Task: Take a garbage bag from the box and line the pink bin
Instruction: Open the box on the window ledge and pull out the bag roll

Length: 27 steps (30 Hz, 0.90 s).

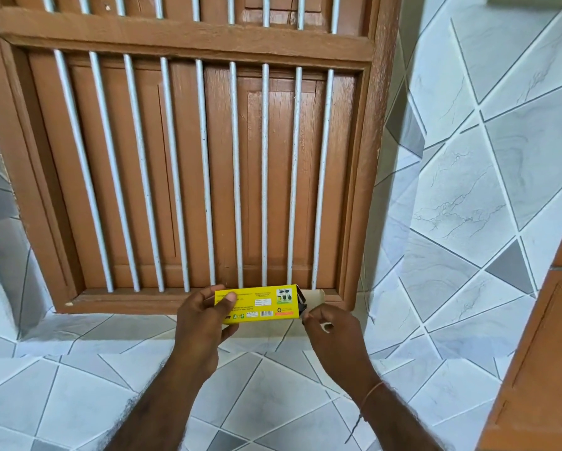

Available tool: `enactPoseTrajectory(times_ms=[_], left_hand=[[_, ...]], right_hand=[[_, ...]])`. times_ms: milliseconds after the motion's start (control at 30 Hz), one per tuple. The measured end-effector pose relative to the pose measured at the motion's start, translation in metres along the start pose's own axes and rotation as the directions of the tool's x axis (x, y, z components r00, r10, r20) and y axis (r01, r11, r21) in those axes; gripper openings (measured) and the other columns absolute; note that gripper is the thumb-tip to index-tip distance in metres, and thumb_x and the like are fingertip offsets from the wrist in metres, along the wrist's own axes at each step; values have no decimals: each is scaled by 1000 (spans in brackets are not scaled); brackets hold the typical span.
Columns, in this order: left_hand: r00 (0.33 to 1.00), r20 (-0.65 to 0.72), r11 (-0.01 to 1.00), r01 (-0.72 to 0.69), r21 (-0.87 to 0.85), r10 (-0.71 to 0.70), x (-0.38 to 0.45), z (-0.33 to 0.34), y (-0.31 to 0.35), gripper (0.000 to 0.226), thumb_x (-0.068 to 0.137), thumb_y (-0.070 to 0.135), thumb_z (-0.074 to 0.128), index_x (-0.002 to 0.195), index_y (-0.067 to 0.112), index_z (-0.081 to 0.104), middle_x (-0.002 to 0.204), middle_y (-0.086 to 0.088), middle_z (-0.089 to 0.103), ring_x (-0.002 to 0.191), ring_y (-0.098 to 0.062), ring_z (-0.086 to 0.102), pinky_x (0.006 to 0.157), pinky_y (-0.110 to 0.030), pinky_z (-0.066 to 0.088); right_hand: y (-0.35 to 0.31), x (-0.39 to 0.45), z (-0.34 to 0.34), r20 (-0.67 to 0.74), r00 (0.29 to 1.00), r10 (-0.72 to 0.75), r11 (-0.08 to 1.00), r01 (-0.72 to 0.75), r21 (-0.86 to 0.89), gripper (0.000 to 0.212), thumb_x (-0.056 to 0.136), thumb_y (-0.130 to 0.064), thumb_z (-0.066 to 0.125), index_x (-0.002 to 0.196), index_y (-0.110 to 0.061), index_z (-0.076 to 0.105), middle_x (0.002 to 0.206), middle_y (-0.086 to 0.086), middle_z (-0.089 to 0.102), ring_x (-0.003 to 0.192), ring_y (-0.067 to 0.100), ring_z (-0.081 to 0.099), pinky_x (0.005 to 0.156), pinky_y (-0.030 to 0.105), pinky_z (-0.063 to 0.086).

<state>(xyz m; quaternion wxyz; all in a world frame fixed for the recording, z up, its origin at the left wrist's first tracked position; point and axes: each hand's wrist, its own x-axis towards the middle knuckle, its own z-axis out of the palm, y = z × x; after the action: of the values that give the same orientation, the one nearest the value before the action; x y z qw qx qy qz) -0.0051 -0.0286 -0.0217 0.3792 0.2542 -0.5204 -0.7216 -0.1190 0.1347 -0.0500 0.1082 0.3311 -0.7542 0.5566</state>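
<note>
A yellow garbage-bag box [266,302] is held level in front of the window sill, its right end flap [314,296] open. My left hand [205,323] grips the box's left end, thumb on its front face. My right hand [330,327] is at the open right end, with fingertips pinched on a dark bit of garbage bag [302,309] sticking out of the box. The pink bin is not in view.
A brown wooden shuttered window [188,164] with white vertical bars fills the wall ahead. Grey-and-white tiled walls [468,177] and a tiled ledge [94,369] surround it. A brown wooden door frame [540,353] stands at the right edge.
</note>
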Motion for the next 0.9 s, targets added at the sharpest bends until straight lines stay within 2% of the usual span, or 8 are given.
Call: enactPoseTrajectory(times_ms=[133, 200, 300, 400, 567, 633, 767, 900], left_hand=[[998, -8, 994, -59, 90, 60, 2, 4, 5, 23, 88, 9, 67, 111, 10, 63, 100, -10, 67, 82, -23, 64, 78, -43, 57], [988, 1, 966, -149, 211, 153, 2, 6, 10, 19, 86, 11, 70, 103, 17, 65, 103, -12, 69, 88, -26, 66, 76, -41, 58], [926, 139, 795, -373, 477, 351, -3, 16, 24, 24, 81, 16, 76, 101, 25, 67, 101, -3, 69, 93, -21, 64, 73, -28, 54], [818, 340, 533, -564, 631, 463, -12, 39, 39, 31, 79, 21, 77, 107, 27, 65, 107, 3, 59, 96, -14, 57, 78, -23, 42], [724, 512, 298, -670, 680, 461, -16, 69, 60, 34, 79, 28, 73, 111, 31, 61, 111, 3, 52, 102, -17, 53, 88, -31, 46], [729, 479, 300, -656, 692, 490, -9, 68, 67, 32, 80, 26, 73, 111, 30, 61, 109, 3, 51, 97, -15, 52, 82, -25, 42], [813, 242, 511, -534, 674, 530, 24, 37, 69, 26, 81, 18, 74, 105, 22, 64, 105, -2, 59, 85, -15, 56, 69, -21, 41], [939, -104, 798, -218, 562, 329, 78, -25, 21, 30, 75, 31, 77, 97, 18, 62, 100, -11, 68, 93, -32, 65, 79, -47, 56]], right_hand=[[-8, 5, 1, 71, 996, 49, 987, -60, 152, 25, 90, -3, 58, 83, -24, 69, 75, -30, 65, 70, 6, 59, 64, 13, 46], [-11, 5, 3, 119, 967, 225, 903, -253, 348, 29, 96, -9, 50, 87, -27, 70, 75, -24, 69, 72, 8, 61, 67, 21, 49], [-4, 8, 9, 347, 772, 532, 421, -597, 683, 28, 100, -23, 41, 89, -16, 66, 86, 8, 70, 78, 23, 61, 75, 38, 48], [7, 10, 20, 534, 636, 557, 40, -663, 748, 27, 97, -27, 40, 93, -10, 61, 97, 16, 63, 88, 31, 56, 79, 42, 46], [9, 7, 32, 626, 639, 447, -265, -574, 775, 31, 69, -15, 66, 96, -2, 68, 95, 21, 68, 92, 36, 59, 80, 44, 54], [16, 6, 31, 619, 656, 432, -317, -532, 785, 50, 53, -10, 74, 101, 2, 66, 103, 24, 67, 98, 38, 57, 76, 44, 58], [37, 10, 24, 560, 640, 526, -257, -508, 822, 15, 83, 1, 50, 97, 2, 58, 110, 22, 57, 89, 32, 56, 61, 34, 60], [56, 13, 4, 459, 622, 634, -121, -507, 854, 9, 90, 3, 49, 94, -1, 55, 103, 21, 58, 84, 32, 58, 50, 30, 58]])
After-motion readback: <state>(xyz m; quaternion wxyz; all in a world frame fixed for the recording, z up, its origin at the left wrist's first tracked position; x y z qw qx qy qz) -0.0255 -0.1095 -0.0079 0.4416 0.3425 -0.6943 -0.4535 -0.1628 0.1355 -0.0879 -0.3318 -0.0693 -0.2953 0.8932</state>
